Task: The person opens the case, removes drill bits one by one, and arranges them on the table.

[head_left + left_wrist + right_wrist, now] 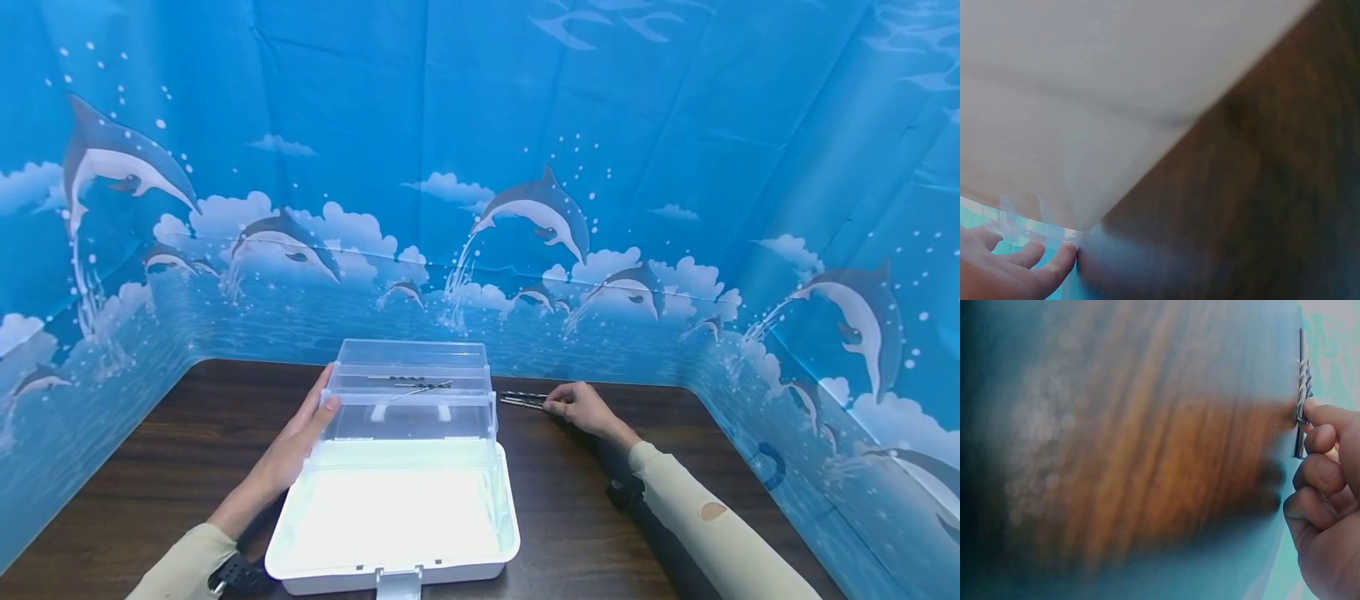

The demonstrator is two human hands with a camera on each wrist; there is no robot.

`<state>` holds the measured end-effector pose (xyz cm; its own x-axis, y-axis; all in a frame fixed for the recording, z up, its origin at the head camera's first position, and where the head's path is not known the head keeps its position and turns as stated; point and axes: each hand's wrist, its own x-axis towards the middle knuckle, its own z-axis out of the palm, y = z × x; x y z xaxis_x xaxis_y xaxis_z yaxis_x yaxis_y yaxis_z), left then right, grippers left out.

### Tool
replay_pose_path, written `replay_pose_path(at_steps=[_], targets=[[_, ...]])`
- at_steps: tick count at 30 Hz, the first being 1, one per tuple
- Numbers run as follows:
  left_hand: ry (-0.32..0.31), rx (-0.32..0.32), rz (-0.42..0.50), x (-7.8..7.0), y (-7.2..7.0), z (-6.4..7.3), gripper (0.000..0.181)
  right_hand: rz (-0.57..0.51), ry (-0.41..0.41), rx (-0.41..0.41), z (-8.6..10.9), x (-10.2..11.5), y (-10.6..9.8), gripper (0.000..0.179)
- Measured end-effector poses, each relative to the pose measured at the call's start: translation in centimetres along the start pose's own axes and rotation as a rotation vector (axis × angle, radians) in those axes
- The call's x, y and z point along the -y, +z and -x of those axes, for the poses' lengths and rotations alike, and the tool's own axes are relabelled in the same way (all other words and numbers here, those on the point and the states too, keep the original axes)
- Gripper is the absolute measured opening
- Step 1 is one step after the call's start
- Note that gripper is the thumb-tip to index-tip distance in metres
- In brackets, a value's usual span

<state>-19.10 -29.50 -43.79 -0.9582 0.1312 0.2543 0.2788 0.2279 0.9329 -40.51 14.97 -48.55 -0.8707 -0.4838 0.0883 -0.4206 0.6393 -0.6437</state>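
Observation:
A storage box with a white base (281, 550) and a raised clear lid (408, 423) stands on the table. My left hand (302, 425) rests against the lid's left edge, thumb toward the front; in the left wrist view its fingers (1057, 269) are nearly straight at the clear plastic. Several small drill bits (423, 387) show in the upper part of the lid. Right of the box, my right hand (585, 408) pinches the near end of metal drill bits (517, 394) between thumb and index finger. Spiral flutes show on the bits (1303, 378) in the right wrist view; the other fingers curl beneath.
The dark wooden table (570, 517) ends at a blue dolphin-printed curtain (480, 250) that surrounds it at the back and sides. A white latch (399, 585) hangs from the front of the base. The base's inside is glaring white.

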Motion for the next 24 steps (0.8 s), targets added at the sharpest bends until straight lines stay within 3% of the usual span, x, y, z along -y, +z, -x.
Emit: replay_pose_path(at_steps=[24], targets=[[-0.022,-0.001,0.017,-0.51,-0.15,-0.76,0.056,-0.047,0.017,0.011,-0.28,-0.41,-0.17,0.010]])
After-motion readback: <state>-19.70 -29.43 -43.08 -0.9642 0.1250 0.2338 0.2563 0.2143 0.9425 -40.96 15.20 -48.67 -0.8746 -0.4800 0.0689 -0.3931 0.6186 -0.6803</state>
